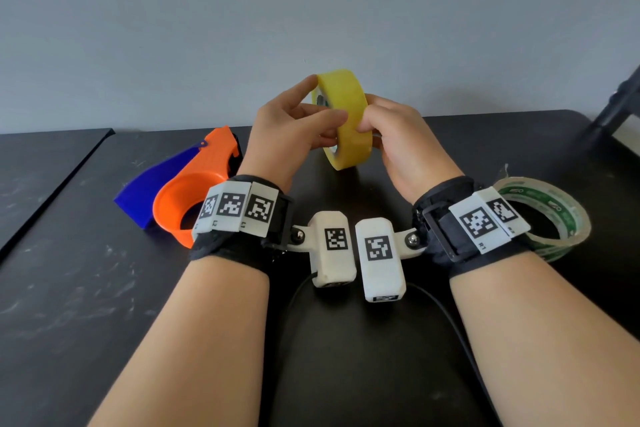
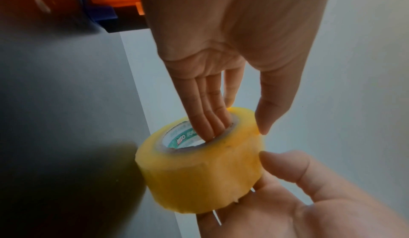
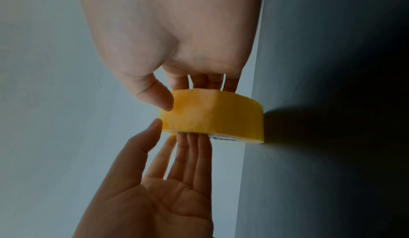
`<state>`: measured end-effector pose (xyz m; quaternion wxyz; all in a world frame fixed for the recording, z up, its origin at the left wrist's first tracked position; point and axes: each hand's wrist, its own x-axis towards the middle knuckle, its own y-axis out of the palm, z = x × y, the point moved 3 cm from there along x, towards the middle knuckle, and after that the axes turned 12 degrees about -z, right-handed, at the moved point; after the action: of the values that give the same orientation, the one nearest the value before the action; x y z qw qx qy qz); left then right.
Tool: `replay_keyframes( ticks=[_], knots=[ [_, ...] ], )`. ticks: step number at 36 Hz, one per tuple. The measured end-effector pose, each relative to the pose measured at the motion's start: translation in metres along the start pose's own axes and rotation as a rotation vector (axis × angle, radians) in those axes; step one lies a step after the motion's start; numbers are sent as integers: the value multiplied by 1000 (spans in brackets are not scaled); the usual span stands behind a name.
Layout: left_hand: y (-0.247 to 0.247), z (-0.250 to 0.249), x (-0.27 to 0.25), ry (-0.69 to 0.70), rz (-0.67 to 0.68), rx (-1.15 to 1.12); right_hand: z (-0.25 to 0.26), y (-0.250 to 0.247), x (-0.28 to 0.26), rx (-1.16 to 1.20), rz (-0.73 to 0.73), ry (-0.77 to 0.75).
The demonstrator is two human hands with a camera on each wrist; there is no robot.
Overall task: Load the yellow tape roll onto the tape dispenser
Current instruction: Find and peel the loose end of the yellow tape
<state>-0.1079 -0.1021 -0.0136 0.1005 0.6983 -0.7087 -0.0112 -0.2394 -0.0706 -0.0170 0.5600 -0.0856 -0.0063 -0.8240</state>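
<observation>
Here we see the yellow translucent tape roll with a white printed cardboard core (image 1: pixel 348 121) held up in the air between both hands, above the black table top (image 1: pixel 86 270) and clear of it. Our left hand (image 1: pixel 294 135) sits just left of the roll: three fingers (image 2: pixel 210 119) reach into the core while the thumb lies on the outer band, so the hand pinches the roll's wall. Our right hand (image 1: pixel 398 139) is just right of the roll, with its thumb (image 3: pixel 155 95) pressed on the outer band and its fingers behind the far face, gripping the roll too. The roll stands on edge, its flat faces turned toward the two hands; the axis through its core runs roughly left to right, and its open core faces our left hand.

Left of the roll, the orange and blue plastic tape dispenser (image 1: pixel 194 184) lies on the table, well apart from it and partly hidden behind our left wrist. Right of the roll, a clear tape roll with a green-printed core (image 1: pixel 554 215) lies flat on the table beside our right wrist
</observation>
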Motion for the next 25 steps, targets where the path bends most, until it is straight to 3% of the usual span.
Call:
replay_keyframes(
  ticks=[9, 17, 25],
  knots=[
    [1, 3, 1, 24, -7, 18, -4, -1, 4, 19, 23, 4],
    [3, 3, -1, 56, 106, 130, -5, -4, 6, 88, -30, 69],
    [3, 3, -1, 46, 62, 86, -7, -1, 10, 79, -34, 62]
  ],
)
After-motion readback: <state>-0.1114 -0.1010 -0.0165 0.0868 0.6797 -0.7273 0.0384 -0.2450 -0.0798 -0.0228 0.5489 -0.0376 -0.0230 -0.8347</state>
